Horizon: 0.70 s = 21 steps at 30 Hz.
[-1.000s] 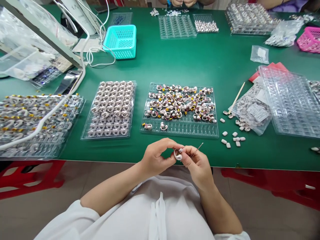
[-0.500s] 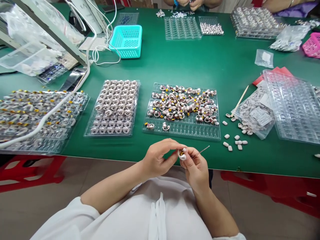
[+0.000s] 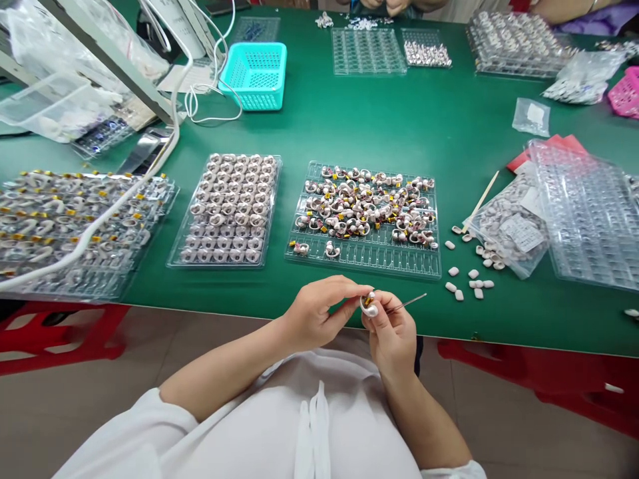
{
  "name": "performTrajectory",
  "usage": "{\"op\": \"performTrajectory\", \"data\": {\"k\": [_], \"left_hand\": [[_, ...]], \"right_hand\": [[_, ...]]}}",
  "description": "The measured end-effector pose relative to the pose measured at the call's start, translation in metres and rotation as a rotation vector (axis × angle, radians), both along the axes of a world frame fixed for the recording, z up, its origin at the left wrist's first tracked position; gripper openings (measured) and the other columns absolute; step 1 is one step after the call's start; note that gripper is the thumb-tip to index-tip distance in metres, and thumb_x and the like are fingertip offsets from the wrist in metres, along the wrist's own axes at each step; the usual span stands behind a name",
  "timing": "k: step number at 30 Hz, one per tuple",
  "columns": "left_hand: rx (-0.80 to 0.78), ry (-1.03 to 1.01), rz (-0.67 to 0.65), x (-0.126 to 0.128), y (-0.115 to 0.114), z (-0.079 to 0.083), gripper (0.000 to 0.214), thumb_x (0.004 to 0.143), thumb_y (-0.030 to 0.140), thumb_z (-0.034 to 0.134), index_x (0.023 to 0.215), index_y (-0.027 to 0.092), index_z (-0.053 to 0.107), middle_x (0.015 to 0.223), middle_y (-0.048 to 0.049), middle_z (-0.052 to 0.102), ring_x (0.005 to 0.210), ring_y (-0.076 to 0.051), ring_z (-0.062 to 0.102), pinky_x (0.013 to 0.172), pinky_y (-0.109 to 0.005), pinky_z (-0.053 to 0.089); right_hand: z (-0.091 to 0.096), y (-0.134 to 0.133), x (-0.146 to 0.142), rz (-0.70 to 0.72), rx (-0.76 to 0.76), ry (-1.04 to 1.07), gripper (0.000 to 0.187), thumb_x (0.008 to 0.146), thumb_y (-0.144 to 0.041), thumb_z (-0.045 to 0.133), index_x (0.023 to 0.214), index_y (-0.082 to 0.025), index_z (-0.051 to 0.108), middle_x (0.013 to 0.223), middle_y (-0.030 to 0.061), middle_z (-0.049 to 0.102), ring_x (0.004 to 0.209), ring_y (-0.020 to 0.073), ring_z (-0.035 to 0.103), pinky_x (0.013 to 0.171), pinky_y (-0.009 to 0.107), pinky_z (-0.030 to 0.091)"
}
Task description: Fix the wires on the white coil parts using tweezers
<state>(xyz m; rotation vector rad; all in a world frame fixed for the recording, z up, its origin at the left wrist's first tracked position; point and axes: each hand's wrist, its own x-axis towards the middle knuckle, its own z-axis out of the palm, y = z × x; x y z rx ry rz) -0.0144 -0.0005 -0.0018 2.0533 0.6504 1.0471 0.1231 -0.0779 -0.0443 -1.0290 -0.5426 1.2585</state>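
My left hand and my right hand meet at the near edge of the green table, both pinching one small white hook-shaped part. A thin metal pin also sticks out to the right from my right hand. Just beyond the hands lies a clear tray heaped with loose parts of the same kind with yellow and red bits. To its left a second clear tray holds such parts in neat rows.
Small white caps lie scattered right of the middle tray, beside a clear bag of them and stacked clear trays. A full tray and a white cable are at left. A teal basket stands at the back. Another person's hands work at the far edge.
Both hands stay together on the part and have shifted slightly right. The view has drifted a little, so the trays sit slightly higher in the picture.
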Motion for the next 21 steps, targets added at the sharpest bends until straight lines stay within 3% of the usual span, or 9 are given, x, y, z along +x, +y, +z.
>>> {"op": "performTrajectory", "data": {"k": [12, 21], "left_hand": [[-0.083, -0.002, 0.010, -0.003, 0.002, -0.005, 0.024, 0.091, 0.013, 0.066, 0.112, 0.019, 0.074, 0.091, -0.0085, 0.081, 0.080, -0.016, 0.076, 0.070, -0.023, 0.059], [-0.373, -0.011, -0.016, -0.003, -0.002, 0.004, 0.018, 0.090, 0.021, 0.067, 0.102, 0.016, 0.079, 0.085, -0.0096, 0.080, 0.074, -0.017, 0.074, 0.067, -0.024, 0.058]], "right_hand": [[-0.001, 0.002, -0.001, -0.059, 0.023, -0.101, 0.016, 0.086, -0.034, 0.075, 0.090, -0.021, 0.066, 0.082, 0.0006, 0.064, 0.061, 0.0093, 0.049, 0.056, 0.024, 0.041], [0.011, 0.001, 0.008, -0.006, -0.003, -0.169, 0.019, 0.083, -0.032, 0.077, 0.090, -0.023, 0.062, 0.077, -0.0012, 0.063, 0.065, 0.0116, 0.057, 0.058, 0.024, 0.047]]}}
